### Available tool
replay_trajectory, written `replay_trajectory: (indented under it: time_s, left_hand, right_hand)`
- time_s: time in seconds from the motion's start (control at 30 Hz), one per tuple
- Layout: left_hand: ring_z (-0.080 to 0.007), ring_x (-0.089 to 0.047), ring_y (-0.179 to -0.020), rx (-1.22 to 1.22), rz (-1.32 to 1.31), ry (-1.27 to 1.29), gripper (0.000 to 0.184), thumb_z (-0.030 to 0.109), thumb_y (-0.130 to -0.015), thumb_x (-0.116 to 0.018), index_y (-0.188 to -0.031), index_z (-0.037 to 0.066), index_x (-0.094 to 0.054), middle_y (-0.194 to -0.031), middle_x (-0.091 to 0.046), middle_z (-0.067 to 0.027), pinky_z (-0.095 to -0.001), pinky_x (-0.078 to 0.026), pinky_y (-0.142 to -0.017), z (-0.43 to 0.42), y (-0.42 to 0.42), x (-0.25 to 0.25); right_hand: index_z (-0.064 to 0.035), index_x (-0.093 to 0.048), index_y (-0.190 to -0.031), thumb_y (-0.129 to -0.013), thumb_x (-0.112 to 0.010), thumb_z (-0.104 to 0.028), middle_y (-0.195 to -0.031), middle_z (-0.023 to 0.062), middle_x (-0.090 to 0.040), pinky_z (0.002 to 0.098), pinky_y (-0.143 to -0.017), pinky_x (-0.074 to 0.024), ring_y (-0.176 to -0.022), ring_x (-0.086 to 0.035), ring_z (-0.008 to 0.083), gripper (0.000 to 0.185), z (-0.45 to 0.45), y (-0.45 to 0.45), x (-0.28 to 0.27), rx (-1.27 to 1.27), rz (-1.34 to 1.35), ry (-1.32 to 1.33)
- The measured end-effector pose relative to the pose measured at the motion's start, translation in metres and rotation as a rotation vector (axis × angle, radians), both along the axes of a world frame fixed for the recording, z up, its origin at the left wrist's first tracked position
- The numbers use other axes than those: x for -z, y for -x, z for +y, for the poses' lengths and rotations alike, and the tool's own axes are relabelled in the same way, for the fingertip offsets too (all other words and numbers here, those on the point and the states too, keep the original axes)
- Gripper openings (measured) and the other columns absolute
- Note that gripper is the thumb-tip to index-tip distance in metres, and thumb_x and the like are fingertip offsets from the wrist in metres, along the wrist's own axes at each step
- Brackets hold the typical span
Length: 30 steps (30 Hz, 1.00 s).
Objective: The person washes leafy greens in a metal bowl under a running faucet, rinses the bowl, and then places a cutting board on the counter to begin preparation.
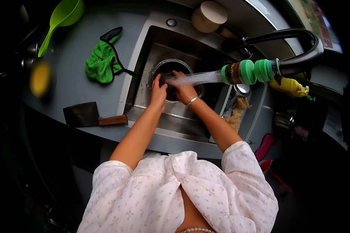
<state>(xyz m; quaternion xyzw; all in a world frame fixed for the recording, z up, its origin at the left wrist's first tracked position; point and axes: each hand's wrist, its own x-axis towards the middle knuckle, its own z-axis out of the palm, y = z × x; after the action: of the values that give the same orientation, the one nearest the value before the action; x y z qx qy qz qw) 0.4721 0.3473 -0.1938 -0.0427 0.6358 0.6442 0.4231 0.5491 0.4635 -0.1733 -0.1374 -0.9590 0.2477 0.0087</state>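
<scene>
Both hands are low in the steel sink [144, 101], under water running from the faucet [311, 50] through its green nozzle [247, 72]. My left hand [158, 93] is on the left side of a small dark thing [165, 79], its fingers curved against it. From the right, my right hand [184, 90], with a bracelet at the wrist, closes in on the same thing. Spray and fingers hide what it is. Around the hands shows a round metal rim [177, 61], a bowl or a drain opening; I cannot tell which.
Left of the sink lie a cleaver [81, 114] with a wooden handle, a green cloth [102, 62] with black edging and a green ladle [66, 17]. A pale round container [209, 16] stands behind the sink. A yellow bottle [289, 87] lies at the right.
</scene>
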Motion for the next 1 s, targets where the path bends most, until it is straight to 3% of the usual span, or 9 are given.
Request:
replay_trajectory:
  time_s: [0.2,0.27,0.4,0.47,0.57,0.67,0.8,0.87,1.0]
  left_hand:
    - [-0.0244,-0.011,-0.137,0.116,-0.035,0.197,0.056,0.008,-0.082,-0.046,-0.136,0.006,-0.033,-0.147,-0.015,-0.0143,-0.0326,-0.014,-0.109,0.033,0.0,0.054]
    - [-0.0254,-0.017,-0.135,0.138,-0.034,0.364,0.056,0.006,-0.081,-0.047,-0.135,0.005,-0.034,-0.146,-0.019,-0.0147,-0.0332,-0.018,-0.108,0.034,0.003,0.061]
    - [-0.0315,-0.032,-0.127,0.148,0.097,0.385,0.056,0.012,-0.08,-0.051,-0.134,0.007,-0.037,-0.137,-0.032,-0.0172,-0.0371,-0.027,-0.105,0.029,0.009,0.02]
    - [-0.0305,-0.032,-0.126,0.096,0.182,0.363,0.056,0.014,-0.081,-0.051,-0.134,0.007,-0.036,-0.137,-0.033,-0.0166,-0.0371,-0.028,-0.104,0.028,-0.001,0.028]
    - [-0.0287,-0.034,-0.125,-0.057,0.089,0.357,0.053,0.018,-0.086,-0.051,-0.134,0.007,-0.035,-0.134,-0.037,-0.0156,-0.0371,-0.031,-0.102,0.042,-0.003,0.038]
    - [-0.0263,-0.044,-0.116,-0.249,-0.2,0.17,0.042,0.021,-0.091,-0.047,-0.13,0.005,-0.039,-0.123,-0.048,-0.0141,-0.0369,-0.035,-0.097,0.043,0.003,0.06]
    - [-0.0198,-0.047,-0.109,-0.28,-0.315,-0.04,0.035,0.026,-0.093,-0.048,-0.119,0.003,-0.048,-0.116,-0.053,-0.0092,-0.0332,-0.036,-0.094,0.036,0.014,0.03]
    - [-0.0181,-0.052,-0.096,-0.233,-0.221,0.041,0.025,0.026,-0.094,-0.047,-0.101,0.004,-0.054,-0.101,-0.059,-0.0056,-0.0327,-0.039,-0.086,0.035,0.013,0.029]
    - [-0.0204,-0.054,-0.088,-0.205,0.02,0.027,0.022,0.026,-0.092,-0.05,-0.092,0.005,-0.055,-0.09,-0.06,-0.005,-0.0331,-0.039,-0.081,0.033,0.016,0.021]
  right_hand:
    - [-0.0058,-0.053,-0.114,-0.08,-0.046,-0.008,-0.117,0.0191,-0.051,0.0423,-0.091,-0.0412,-0.108,-0.05,0.0357,0.034,-0.008,0.004,0.09,0.143,-0.011,0.055]
    - [-0.0059,-0.053,-0.112,-0.082,-0.045,-0.012,-0.117,0.0188,-0.052,0.0433,-0.089,-0.043,-0.107,-0.052,0.0354,0.031,-0.007,0.018,0.1,0.067,-0.383,-0.207]
    - [-0.0057,-0.05,-0.111,-0.081,-0.051,-0.016,-0.111,0.0174,-0.054,0.0457,-0.086,-0.0438,-0.104,-0.052,0.0367,0.032,0.01,0.029,0.083,0.08,-0.287,0.037]
    - [-0.0089,-0.049,-0.116,-0.076,-0.056,-0.017,-0.114,0.0228,-0.05,0.0459,-0.091,-0.0405,-0.107,-0.048,0.038,0.041,0.009,0.027,0.039,0.149,-0.217,0.144]
    - [-0.0163,-0.033,-0.135,-0.074,-0.062,-0.032,-0.123,0.0245,-0.047,0.0448,-0.099,-0.0344,-0.114,-0.045,0.0399,0.07,-0.005,0.025,0.075,0.567,-0.329,0.204]
    - [-0.0047,-0.041,-0.13,-0.078,-0.061,-0.036,-0.127,0.0238,-0.046,0.0376,-0.098,-0.0354,-0.117,-0.045,0.0332,0.064,0.0,0.022,0.109,0.588,-0.177,0.736]
    - [0.0014,-0.043,-0.128,-0.082,-0.057,-0.04,-0.126,0.0224,-0.047,0.033,-0.098,-0.0341,-0.118,-0.045,0.0278,0.063,0.003,0.025,0.069,0.68,-0.145,0.928]
    - [0.0004,-0.054,-0.112,-0.087,-0.049,-0.04,-0.107,0.0218,-0.057,0.0373,-0.088,-0.0377,-0.102,-0.053,0.0343,0.048,-0.005,0.028,0.043,0.913,0.053,1.024]
    - [0.0001,-0.056,-0.1,-0.086,-0.048,-0.033,-0.105,0.0199,-0.057,0.0379,-0.085,-0.0395,-0.097,-0.053,0.0335,0.037,-0.002,0.014,0.024,0.631,0.156,0.603]
